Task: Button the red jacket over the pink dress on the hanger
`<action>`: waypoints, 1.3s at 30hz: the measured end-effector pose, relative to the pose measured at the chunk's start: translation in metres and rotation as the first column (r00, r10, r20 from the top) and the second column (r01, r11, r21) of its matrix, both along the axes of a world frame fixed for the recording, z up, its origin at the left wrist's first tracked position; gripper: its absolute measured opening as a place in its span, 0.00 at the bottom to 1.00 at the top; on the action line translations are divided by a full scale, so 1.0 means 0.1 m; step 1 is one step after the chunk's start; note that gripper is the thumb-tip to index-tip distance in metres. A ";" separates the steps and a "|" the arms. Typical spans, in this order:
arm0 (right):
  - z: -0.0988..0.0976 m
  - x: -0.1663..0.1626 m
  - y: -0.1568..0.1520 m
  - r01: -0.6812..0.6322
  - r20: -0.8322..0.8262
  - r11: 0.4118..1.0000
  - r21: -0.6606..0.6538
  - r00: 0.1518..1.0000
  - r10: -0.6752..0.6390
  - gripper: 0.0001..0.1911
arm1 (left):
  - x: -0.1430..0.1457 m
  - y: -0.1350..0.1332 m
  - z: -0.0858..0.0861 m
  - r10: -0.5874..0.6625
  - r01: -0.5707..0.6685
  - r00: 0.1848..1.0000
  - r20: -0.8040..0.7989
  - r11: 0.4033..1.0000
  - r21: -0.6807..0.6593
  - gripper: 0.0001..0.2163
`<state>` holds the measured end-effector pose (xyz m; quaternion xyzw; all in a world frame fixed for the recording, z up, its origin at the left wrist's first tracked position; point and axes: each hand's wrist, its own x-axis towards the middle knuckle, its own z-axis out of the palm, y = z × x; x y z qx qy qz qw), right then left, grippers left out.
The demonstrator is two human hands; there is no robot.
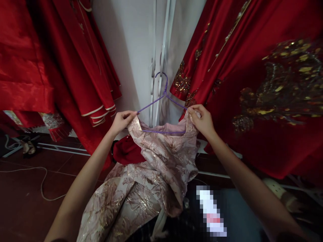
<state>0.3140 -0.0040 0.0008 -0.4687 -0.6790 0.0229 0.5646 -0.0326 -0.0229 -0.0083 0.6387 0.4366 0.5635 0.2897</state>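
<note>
A pale pink brocade dress [161, 148] with gold floral patterning hangs on a thin purple hanger [165, 90]. The hanger's hook points up and its bottom bar crosses the neckline. My left hand [124, 120] pinches the dress's left shoulder at that end of the hanger. On the other side my right hand [202, 120] grips the right shoulder, fingers closed on the cloth and hanger end. The lower part of the dress drapes down to the left in folds, over my lap area.
Red garments [83, 60] hang at left, and a red gown [252, 111] with gold sequins hangs at right. White metal poles [158, 64] stand before a pale wall. A cable [45, 181] lies on the tiled floor. A pixelated patch covers something at lower right.
</note>
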 end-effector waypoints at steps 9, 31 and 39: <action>0.02 0.02 0.05 -0.028 -0.023 1.000 -0.003 0.999 0.028 0.09 | -0.39 -0.12 -0.99 -0.244 0.210 0.967 -0.074 0.928 -0.307 0.22; 0.03 0.04 0.05 -0.041 0.000 0.999 -0.022 0.999 0.041 0.08 | -0.58 -0.21 -1.11 -0.062 0.015 0.982 -0.178 0.967 -0.254 0.21; 0.06 0.04 0.02 -0.017 0.022 1.000 -0.014 1.000 0.017 0.07 | -0.38 0.06 -0.68 0.225 -0.228 0.972 -0.069 0.973 -0.043 0.12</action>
